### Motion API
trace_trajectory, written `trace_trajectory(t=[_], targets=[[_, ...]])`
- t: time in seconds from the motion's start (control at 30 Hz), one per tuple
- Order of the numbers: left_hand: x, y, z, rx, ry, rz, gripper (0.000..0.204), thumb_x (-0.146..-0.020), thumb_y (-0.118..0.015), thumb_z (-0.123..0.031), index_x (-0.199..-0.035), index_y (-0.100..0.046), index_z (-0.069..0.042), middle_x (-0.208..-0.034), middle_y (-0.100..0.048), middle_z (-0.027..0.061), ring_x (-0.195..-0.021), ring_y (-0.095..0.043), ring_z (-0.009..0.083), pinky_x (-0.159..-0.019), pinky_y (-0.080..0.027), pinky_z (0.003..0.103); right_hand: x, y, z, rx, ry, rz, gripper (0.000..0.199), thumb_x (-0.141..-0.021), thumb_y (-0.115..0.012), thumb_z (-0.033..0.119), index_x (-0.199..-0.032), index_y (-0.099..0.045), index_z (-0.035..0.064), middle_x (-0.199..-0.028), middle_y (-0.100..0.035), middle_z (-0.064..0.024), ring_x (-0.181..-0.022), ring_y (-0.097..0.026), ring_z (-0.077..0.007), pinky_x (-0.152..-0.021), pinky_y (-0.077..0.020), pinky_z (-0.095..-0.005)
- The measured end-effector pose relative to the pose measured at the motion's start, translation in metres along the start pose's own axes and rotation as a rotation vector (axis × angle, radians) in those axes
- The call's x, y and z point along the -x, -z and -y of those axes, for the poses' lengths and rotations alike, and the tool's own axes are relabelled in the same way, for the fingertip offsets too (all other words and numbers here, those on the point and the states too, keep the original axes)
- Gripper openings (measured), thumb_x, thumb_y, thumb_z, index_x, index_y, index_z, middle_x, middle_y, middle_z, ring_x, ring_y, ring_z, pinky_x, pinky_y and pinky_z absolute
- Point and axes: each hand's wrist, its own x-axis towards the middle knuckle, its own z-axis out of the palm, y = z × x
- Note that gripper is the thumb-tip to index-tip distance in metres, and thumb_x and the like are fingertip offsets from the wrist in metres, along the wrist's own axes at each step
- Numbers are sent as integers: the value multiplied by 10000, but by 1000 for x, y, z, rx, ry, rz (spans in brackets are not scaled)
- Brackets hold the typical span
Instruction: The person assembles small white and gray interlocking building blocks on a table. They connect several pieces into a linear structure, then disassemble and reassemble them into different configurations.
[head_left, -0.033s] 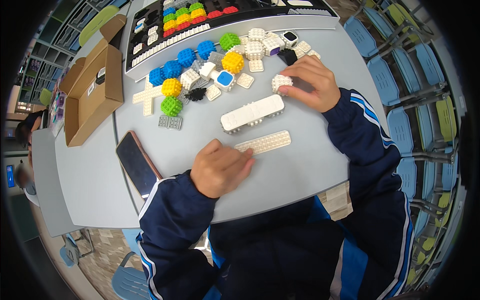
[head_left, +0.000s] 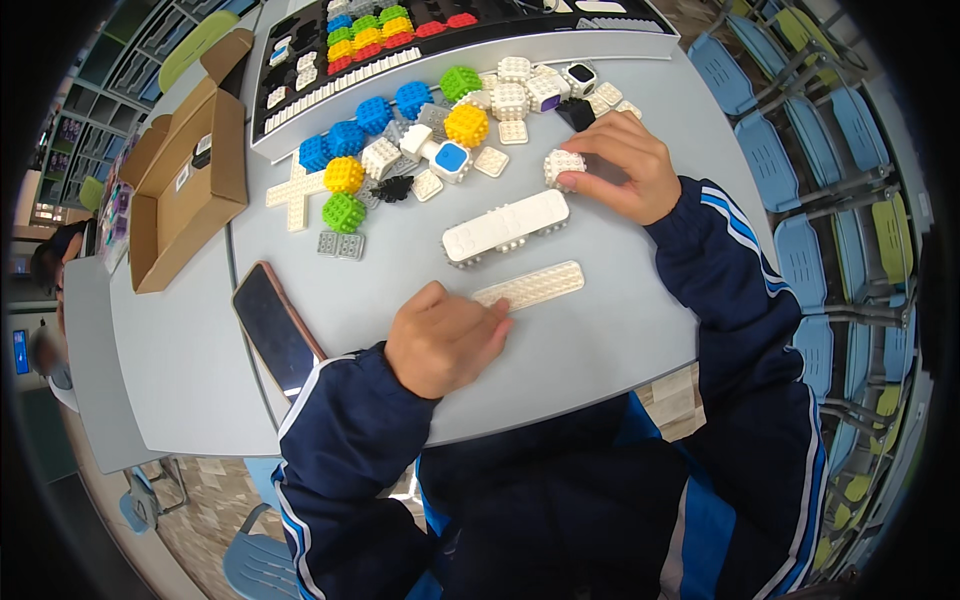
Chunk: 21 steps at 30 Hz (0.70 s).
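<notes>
The left hand [head_left: 445,340] rests on the grey table [head_left: 180,350] with its fingers curled loosely, its fingertips touching the near end of a flat white studded strip [head_left: 530,286]; it presses on the strip but does not clamp it. The strip's long axis runs from that hand out to the right and slightly away from the body, so the left hand is the nearer one. Just beyond it lies a thicker white studded bar [head_left: 506,226], roughly parallel. The right hand [head_left: 625,165] is closed around a small white studded cube [head_left: 563,166], which sits on the table just past the bar's far end. Farther out is a scatter of blue, yellow, green and white knobbly blocks [head_left: 420,130], then a black tray [head_left: 440,40] with rows of coloured pieces. To the left lie a dark phone [head_left: 275,325] and an open brown cardboard box [head_left: 185,185] with a small pale label inside.
</notes>
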Motion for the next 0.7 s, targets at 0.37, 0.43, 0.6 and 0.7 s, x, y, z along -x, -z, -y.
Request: trace_trajectory(t=[0.37,0.43,0.6,0.7], targets=[[-5,9,2,99,108,11,164,-815,-788,-41,-979,-789,-38,-655,-553,7,-525,-482,157,-534,-358,320,-4,-5,-5,-25,-29,-2,294,-784,-875,228,-991,-763,53,-900,-721,-67,-831,-631,-231,-826,-463,-347],[-8,20,-1,155,224,-37,183,-824,-792,-47,-1007,-787,-35,-667,-573,23,-531,-485,152,-538,-377,309,-5,-9,-3,-48,-33,-15,297,-784,-876,234,-992,-764,55,-888,-712,-65,-830,-627,-232,-823,-462,-345],[-67,76,14,113,565,-216,250,-850,-798,-65,-1096,-776,-24,-758,-639,2,-599,-489,68,-589,-422,243,1,0,-5,-59,-131,61,297,-790,-867,168,-1022,-754,19,-931,-731,-93,-874,-645,-257,-848,-484,-353],[-133,106,82,-5,404,-167,235,-885,-780,-185,-1081,-774,-55,-808,-681,49,-635,-543,123,-590,-450,272,0,4,-7,-55,-106,41,289,-789,-868,174,-1008,-756,22,-911,-725,-98,-857,-647,-259,-813,-482,-349]])
